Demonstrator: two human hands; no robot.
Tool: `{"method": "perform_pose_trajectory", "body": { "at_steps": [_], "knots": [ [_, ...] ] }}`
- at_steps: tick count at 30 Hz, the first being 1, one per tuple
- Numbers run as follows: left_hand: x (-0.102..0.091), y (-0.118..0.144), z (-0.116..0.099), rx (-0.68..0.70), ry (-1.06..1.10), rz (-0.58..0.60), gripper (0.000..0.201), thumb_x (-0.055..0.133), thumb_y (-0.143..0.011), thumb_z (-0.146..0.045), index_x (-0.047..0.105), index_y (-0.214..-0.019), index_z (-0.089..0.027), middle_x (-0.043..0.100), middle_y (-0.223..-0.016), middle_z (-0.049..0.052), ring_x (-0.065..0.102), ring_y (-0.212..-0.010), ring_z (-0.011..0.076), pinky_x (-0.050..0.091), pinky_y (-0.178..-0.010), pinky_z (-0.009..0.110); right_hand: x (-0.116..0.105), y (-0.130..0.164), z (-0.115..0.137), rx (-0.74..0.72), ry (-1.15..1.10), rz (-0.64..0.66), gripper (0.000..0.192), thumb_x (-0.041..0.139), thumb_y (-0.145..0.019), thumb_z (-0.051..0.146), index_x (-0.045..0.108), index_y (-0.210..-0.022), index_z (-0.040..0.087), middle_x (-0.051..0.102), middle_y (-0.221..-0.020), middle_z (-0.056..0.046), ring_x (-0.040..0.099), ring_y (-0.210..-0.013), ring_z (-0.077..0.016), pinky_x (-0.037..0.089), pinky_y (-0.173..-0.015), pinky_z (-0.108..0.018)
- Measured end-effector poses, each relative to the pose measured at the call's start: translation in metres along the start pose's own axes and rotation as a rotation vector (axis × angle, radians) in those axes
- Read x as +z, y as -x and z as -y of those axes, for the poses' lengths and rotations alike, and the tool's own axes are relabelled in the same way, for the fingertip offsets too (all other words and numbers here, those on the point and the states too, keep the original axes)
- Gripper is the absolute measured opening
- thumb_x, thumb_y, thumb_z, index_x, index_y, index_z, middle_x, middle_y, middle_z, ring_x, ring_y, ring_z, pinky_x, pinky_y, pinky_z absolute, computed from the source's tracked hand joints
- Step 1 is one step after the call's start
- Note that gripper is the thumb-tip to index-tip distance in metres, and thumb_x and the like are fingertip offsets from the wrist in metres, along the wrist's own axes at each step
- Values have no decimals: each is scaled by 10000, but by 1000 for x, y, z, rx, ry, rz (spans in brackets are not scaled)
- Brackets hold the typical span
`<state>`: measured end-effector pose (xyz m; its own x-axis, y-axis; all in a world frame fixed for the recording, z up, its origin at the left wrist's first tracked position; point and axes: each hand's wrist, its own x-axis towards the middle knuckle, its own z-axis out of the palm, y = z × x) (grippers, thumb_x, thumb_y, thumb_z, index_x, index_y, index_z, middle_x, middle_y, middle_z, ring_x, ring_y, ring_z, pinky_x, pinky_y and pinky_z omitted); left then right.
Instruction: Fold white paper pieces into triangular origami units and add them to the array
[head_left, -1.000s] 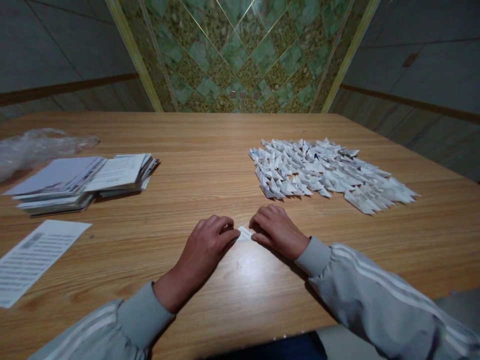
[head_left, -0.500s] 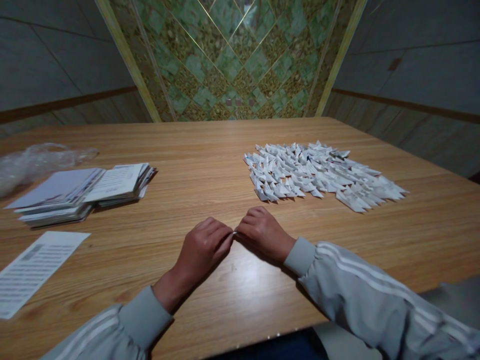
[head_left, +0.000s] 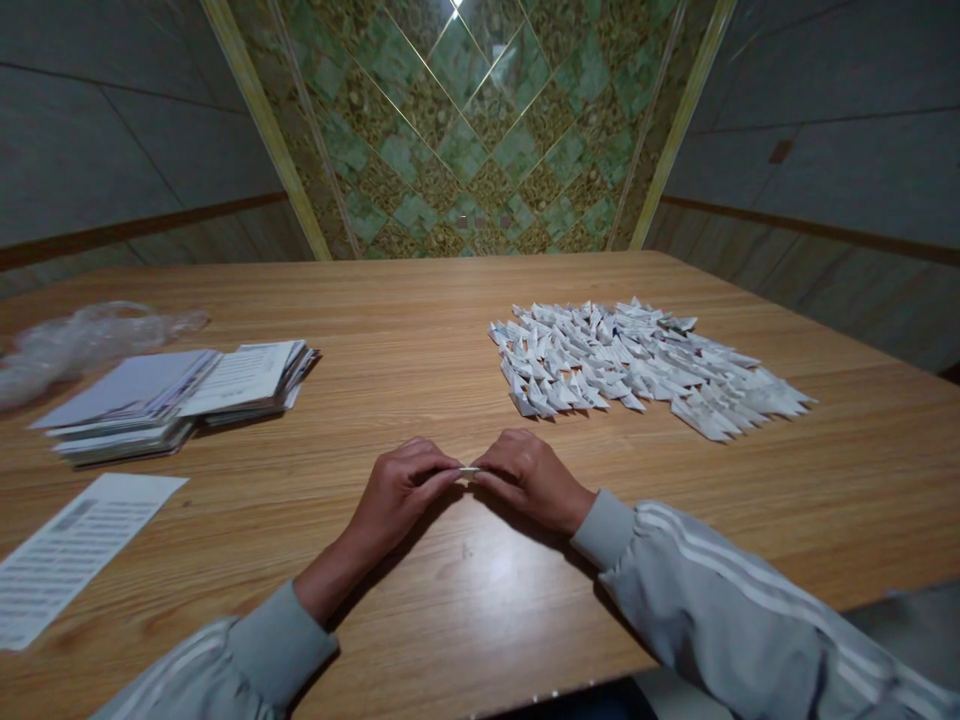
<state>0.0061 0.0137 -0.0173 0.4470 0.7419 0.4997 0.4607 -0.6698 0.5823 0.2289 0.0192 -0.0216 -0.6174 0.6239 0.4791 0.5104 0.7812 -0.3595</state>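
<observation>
Between my two hands is a small folded piece of paper [head_left: 469,469], seen edge-on as a thin pale strip. My left hand [head_left: 409,487] pinches its left end between thumb and fingers. At the other end my right hand [head_left: 529,478] grips it the same way. Most of the paper is hidden behind my fingers. Both hands are just above the wooden table [head_left: 480,580]. Beyond my right hand lies a broad cluster of folded white paper boats [head_left: 592,355], packed close together in rows.
Stacked paper sheets [head_left: 127,395] lie at the left, with a second stack [head_left: 247,375] against them. A single printed sheet [head_left: 82,550] rests nearer me. Crumpled clear plastic [head_left: 90,340] sits behind the stacks. Tiled walls [head_left: 465,130] enclose the table's far side.
My hands have drawn slightly apart, so more of the paper's edge shows between them. The whole view has shifted a little downward in the picture.
</observation>
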Motion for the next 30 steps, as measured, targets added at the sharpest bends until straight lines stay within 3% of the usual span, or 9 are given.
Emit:
{"method": "perform_pose_trajectory", "body": {
  "at_steps": [6,13,18,25,30],
  "knots": [
    [0,0,-3,20,14,17,155,658,-903,-264,778,-826,-201,685,-681,31,616,-662,166,446,-622,270,2,-2,2,-16,-20,48,294,551,-1006,328,713,-836,151,714,-753,-59,558,-731,-178,385,-685,-286],
    [0,-6,-9,-358,364,-10,133,687,-825,-263,755,-759,-170,728,-736,59,667,-685,187,508,-645,291,0,-1,5,18,-117,-47,270,540,-1015,285,730,-875,154,706,-727,-48,571,-702,-158,377,-650,-261],
    [2,-4,-12,-375,384,16,154,682,-810,-261,743,-702,-169,705,-683,48,635,-661,176,486,-632,283,-1,-2,9,18,-119,17,227,570,-984,232,713,-827,150,682,-709,-41,550,-724,-168,382,-675,-273],
    [11,1,-17,-511,575,-63,104,722,-788,-278,727,-777,-174,696,-733,25,632,-695,165,494,-662,275,-3,-1,11,24,-190,-74,293,530,-1016,290,729,-850,153,653,-685,-37,539,-677,-154,382,-667,-276],
    [10,4,-18,-555,620,-51,161,732,-785,-289,716,-688,-161,664,-659,22,583,-648,149,464,-635,262,-2,0,14,69,-305,-47,363,517,-1015,341,721,-772,165,641,-620,-21,532,-631,-144,378,-623,-269]
  ]
}}
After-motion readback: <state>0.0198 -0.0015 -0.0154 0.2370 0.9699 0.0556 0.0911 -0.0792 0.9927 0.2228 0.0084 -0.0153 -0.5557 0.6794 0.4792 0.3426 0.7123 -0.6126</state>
